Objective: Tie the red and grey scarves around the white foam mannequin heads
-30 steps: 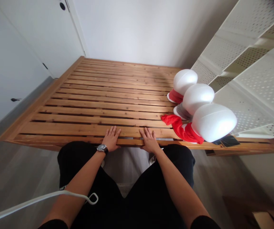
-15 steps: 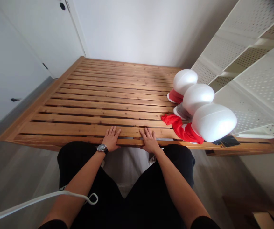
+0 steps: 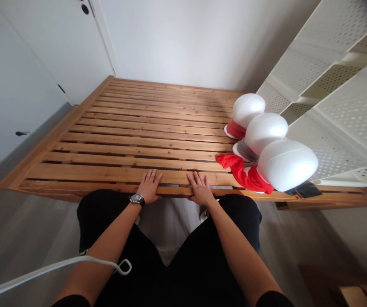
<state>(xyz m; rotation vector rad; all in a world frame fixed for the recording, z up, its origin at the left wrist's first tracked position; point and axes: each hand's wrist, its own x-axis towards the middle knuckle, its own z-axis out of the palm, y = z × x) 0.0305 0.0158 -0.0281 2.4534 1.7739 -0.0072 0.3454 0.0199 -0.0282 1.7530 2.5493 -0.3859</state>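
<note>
My left hand [image 3: 149, 186], with a wristwatch [image 3: 137, 198] on its wrist, lies flat on the front slats of a pine slatted bed base [image 3: 132, 149]. My right hand [image 3: 200, 189] rests on the same edge, its fingers spread. Neither hand holds anything. To the right, three white foam egg-shaped forms stand in a row, the nearest [image 3: 285, 165] about a hand-span from my right hand. A red fabric sleeve [image 3: 242, 174] trails from the nearest form, the far form has a red base [image 3: 235, 130], and the middle one has a grey base [image 3: 245, 151].
A white perforated shelf unit [image 3: 336, 98] leans in at the right above the forms. A dark flat object [image 3: 307, 190] lies on the frame's right end. A white door [image 3: 49, 47] stands at the back left, and a white cord [image 3: 52, 268] crosses lower left.
</note>
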